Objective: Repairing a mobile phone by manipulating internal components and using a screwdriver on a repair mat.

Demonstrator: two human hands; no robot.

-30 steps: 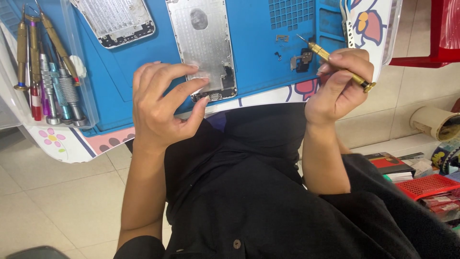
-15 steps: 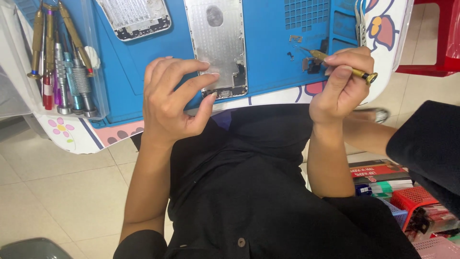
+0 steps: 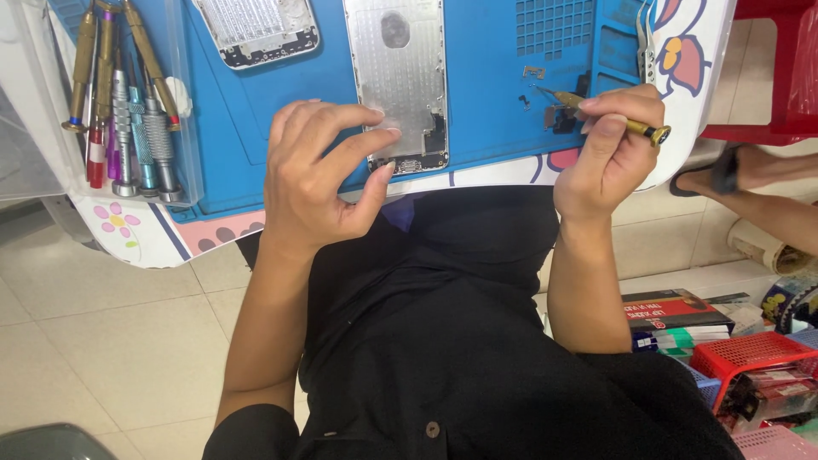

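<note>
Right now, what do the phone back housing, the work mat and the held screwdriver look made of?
Phone back housing: bare metal, likely aluminium; matte silver with dull glare.
Work mat: probably silicone or rubber; flat blue, moulded compartment grid.
Screwdriver in the right hand: metal, brass-gold sheen, dark end cap.

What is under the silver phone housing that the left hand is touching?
The silver phone housing lies flat on the blue work mat, which rests on a white flowered table. The left hand covers its lower left corner; anything beneath the housing itself is hidden.
</note>
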